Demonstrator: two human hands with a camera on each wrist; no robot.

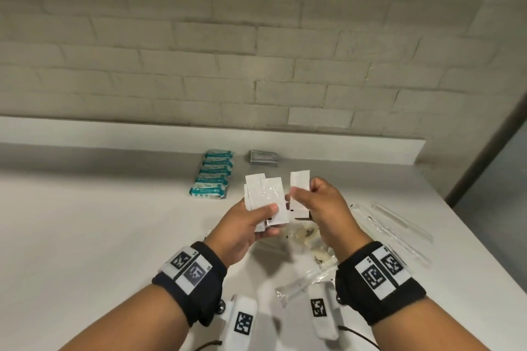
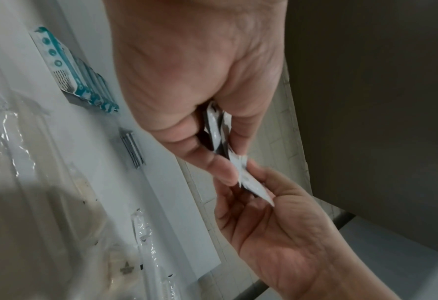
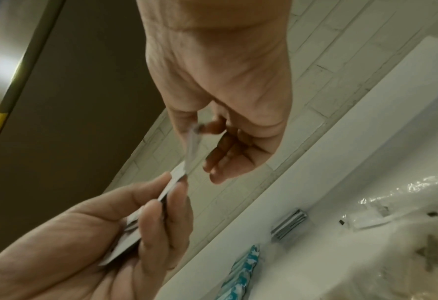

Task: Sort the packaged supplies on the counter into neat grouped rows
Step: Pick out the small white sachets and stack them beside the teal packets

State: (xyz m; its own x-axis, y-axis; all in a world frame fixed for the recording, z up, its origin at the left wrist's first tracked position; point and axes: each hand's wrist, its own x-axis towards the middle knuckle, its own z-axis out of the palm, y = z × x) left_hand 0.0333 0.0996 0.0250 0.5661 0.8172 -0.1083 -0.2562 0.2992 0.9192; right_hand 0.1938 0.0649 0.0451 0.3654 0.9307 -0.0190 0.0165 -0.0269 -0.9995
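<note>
Above the table [image 1: 99, 222], the left hand [image 1: 242, 225] grips a fan of white packets [image 1: 263, 194]; the right hand [image 1: 322, 208] pinches a single white packet [image 1: 300, 181].

A fanned bunch of flat white rectangular paper sachets [image 1: 263, 198] is standing upright above the white counter [image 1: 99, 222], touching 1 separate white sachet [image 1: 299, 184] just right of it. 6 teal-and-white plastic packets [image 1: 212, 177] are lying in a neat overlapping row far back on the counter, a grey foil packet stack [image 1: 263, 157] sitting just beside them. Clear plastic-wrapped items [image 1: 399, 222] are lying scattered nearer the counter's right edge.
</note>
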